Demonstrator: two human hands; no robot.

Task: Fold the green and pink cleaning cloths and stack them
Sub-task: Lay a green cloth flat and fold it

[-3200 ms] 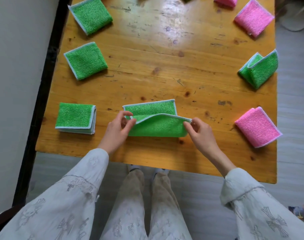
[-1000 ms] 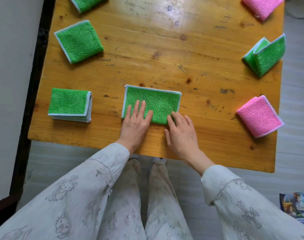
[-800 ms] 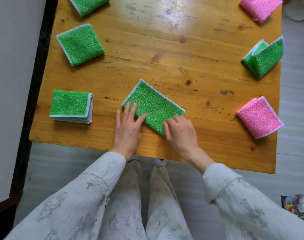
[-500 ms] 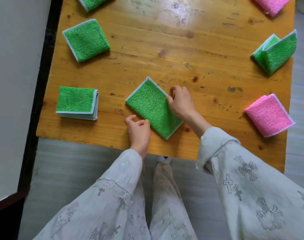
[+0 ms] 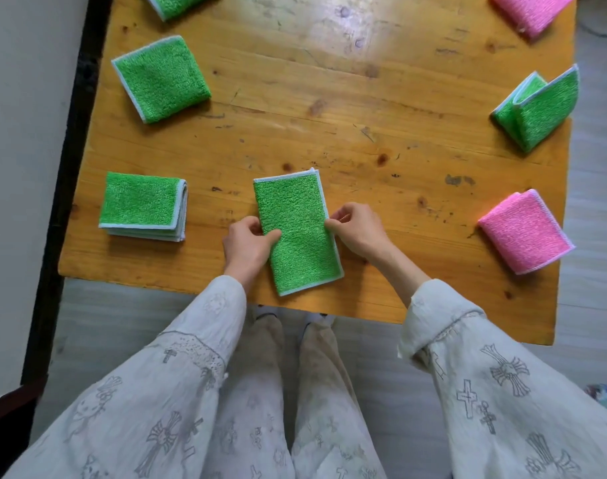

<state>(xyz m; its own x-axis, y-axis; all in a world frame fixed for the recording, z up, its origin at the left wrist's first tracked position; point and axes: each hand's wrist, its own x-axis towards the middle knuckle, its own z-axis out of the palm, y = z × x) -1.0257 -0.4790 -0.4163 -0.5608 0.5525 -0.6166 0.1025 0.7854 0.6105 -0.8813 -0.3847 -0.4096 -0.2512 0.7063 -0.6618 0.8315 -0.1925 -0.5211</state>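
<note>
Wooden worktop (image 5: 329,108), pale floor beyond. Left hand (image 5: 247,244) and right hand (image 5: 356,227), each grip pinched on a long side of the half-folded green cloth (image 5: 297,231), flat at the near edge's middle. Stacked green cloths (image 5: 141,206) near the left edge; folded pink cloth (image 5: 526,230) at the right edge.

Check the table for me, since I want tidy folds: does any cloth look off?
Yes. The green folded cloth at the table's far right edge has sprung open, its top flap standing up; the other folded cloths in view lie flat.
</note>
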